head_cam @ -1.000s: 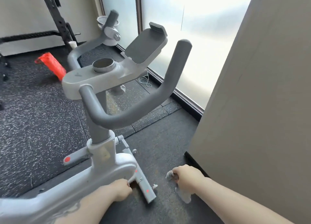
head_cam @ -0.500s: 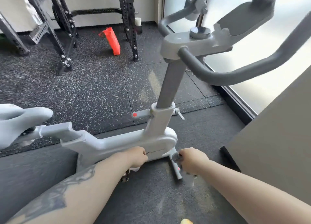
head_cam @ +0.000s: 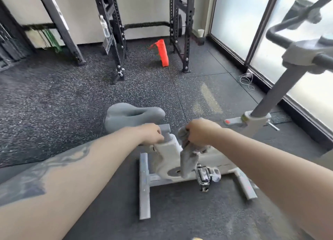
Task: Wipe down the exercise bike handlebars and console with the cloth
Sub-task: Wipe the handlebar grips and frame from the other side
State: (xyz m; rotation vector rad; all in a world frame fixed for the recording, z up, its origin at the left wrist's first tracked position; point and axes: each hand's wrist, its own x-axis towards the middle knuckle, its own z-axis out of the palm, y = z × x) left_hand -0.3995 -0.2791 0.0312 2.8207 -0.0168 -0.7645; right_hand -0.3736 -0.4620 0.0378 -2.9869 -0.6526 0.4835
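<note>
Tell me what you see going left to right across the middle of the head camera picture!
Bike seat → left hand → cloth held in the right hand → grey handlebar post.

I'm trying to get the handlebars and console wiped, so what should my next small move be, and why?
Probably lift the right hand with the cloth up toward the handlebars at upper right. The cloth hangs down by the bike frame near the saddle, well away from them.
</note>
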